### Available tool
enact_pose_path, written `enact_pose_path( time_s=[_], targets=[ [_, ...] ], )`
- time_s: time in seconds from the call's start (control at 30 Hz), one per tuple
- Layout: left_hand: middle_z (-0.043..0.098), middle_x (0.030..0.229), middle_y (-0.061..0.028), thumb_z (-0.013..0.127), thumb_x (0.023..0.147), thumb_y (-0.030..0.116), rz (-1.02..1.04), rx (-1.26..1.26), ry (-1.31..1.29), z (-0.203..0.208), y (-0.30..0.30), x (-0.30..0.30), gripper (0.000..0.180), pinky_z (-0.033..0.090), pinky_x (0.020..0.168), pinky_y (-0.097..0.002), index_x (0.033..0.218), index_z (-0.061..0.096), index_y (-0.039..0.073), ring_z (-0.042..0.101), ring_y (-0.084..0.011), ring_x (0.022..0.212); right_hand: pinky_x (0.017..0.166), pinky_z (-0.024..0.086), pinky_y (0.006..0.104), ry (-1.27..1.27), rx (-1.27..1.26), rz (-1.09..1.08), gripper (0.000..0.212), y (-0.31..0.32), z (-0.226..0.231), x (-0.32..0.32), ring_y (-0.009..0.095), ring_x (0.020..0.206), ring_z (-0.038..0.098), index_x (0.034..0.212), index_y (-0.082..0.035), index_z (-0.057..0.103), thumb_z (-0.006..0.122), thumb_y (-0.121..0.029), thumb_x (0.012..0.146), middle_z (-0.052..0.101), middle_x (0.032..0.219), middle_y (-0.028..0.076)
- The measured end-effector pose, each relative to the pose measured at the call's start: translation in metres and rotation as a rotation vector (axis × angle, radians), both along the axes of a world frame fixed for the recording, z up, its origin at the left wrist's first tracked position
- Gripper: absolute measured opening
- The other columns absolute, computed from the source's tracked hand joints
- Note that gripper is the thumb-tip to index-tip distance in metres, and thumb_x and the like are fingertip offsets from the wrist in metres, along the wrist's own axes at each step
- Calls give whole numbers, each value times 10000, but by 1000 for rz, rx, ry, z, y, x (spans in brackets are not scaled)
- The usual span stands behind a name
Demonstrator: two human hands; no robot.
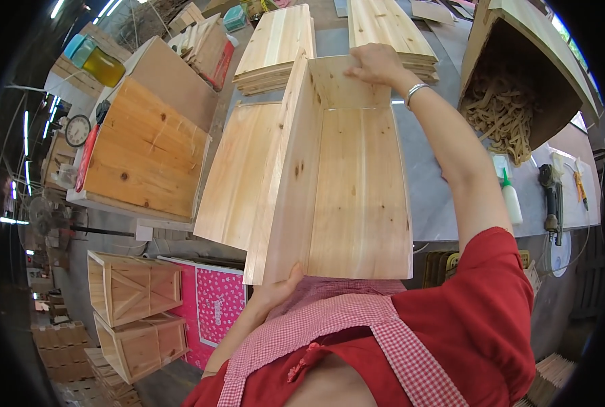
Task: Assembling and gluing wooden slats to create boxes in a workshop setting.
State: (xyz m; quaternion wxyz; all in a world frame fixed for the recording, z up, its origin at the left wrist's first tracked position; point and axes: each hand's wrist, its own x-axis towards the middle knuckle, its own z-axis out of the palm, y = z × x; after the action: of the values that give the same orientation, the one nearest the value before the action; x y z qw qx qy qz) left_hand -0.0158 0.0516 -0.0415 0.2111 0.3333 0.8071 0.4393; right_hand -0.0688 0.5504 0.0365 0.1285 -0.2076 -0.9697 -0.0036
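A partly built wooden box (356, 197) lies in front of me, with a base, a standing left side panel (290, 169) and a short end panel (329, 81) at the far side. Its right side and near end have no panel. My right hand (375, 64) grips the top edge of the far end panel, fingers curled over it. At the near left corner, my left hand (279, 292) holds the side panel, thumb inside and the other fingers mostly hidden. Beside the box on the left lies a loose board (234, 176).
Stacked boards (275, 41) and another stack (390, 30) stand at the back. Right are a carton (526, 41) of tangled pale strips, a glue bottle (511, 200) and a power tool (550, 200). A clock (78, 130) and finished crates (136, 288) are left.
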Motion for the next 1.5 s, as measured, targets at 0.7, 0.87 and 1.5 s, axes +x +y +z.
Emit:
enact_pose_path(
  time_s=[0.7,0.87,1.5],
  targets=[
    [625,1217,-113,722,829,29,-20,109,-175,-22,-8,-3,553,504,962,-375,1338,509,-15,629,-257,1113,980,498,400,1281,-224,-205,758,-21,24,86,309,1161,631,1351,56,483,797,-409,843,610,1237,188],
    [620,1184,-89,740,787,-9,-60,578,-476,-14,-31,-4,656,510,973,-364,1376,451,20,629,-262,1155,649,618,319,1818,-664,-142,613,8,113,209,253,870,723,1274,77,530,681,-420,947,643,1094,142],
    [338,1582,-155,580,997,446,-176,335,-409,128,171,-177,719,498,948,-493,1583,281,157,523,-309,1328,861,525,377,1386,-501,-200,314,-207,-11,299,220,971,653,1144,81,606,706,-86,897,669,1101,147]
  ],
)
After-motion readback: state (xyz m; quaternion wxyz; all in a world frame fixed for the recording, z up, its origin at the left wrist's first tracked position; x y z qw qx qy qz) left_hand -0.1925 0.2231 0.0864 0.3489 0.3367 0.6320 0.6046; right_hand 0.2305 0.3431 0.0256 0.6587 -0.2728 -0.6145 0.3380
